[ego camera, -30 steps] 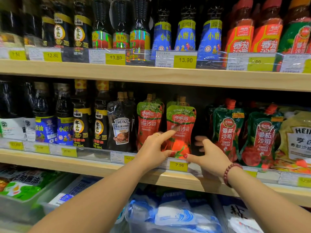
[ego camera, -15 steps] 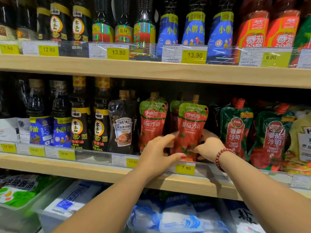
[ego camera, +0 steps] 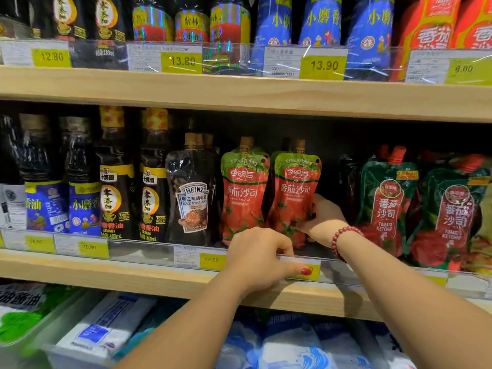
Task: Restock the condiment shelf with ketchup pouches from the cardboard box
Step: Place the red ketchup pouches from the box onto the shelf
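Head view, my right hand (ego camera: 323, 219) gripping the right edge of the upright ketchup pouch (ego camera: 294, 193) on the middle shelf (ego camera: 133, 272), a matching pouch (ego camera: 243, 193) just left of it, my left hand (ego camera: 255, 254) curled over the clear price rail (ego camera: 146, 253), thumb on its front

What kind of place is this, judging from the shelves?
Most likely a grocery store aisle: wooden shelves hold rows of sesame oil bottles and ketchup pouches facing out, and yellow price tags sit in a clear rail along each shelf edge.
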